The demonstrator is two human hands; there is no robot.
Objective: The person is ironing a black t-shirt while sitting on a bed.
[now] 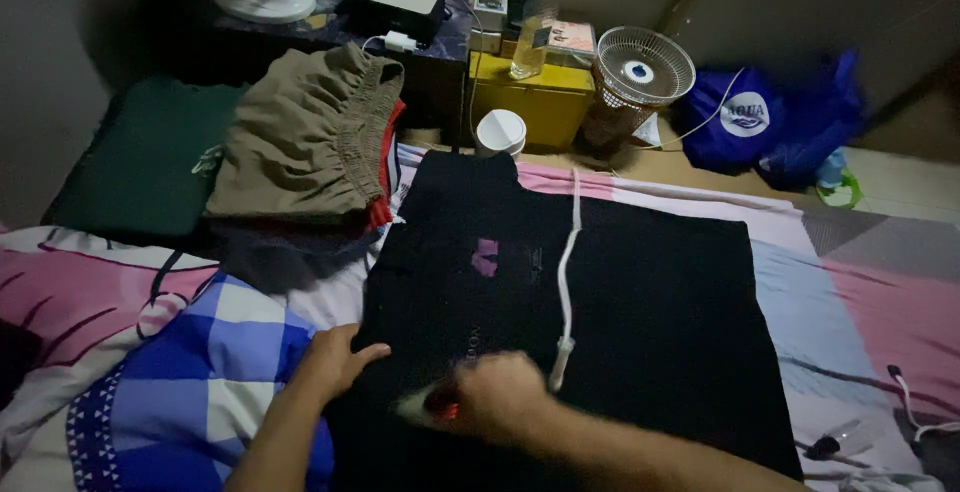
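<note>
A black garment (pixel 640 292) lies spread flat on the bed, with a small purple patch near its middle and a white drawstring (pixel 567 282) running down it. My left hand (pixel 335 357) rests with fingers apart on the garment's near left edge, beside a blue and white checked cloth (pixel 210 372). My right hand (pixel 495 397) is blurred over the garment's near edge, just left of the drawstring's end. Something white and red shows at its left side; I cannot tell whether the hand grips it.
A stack of folded clothes (pixel 300 142), olive shorts on top, sits at the left by a green cushion (pixel 140 157). Beyond the bed stand a yellow box (pixel 540 102), a bottle (pixel 533 27), two small fans (pixel 640 72), a white cup (pixel 500 134) and a blue bag (pixel 760 117).
</note>
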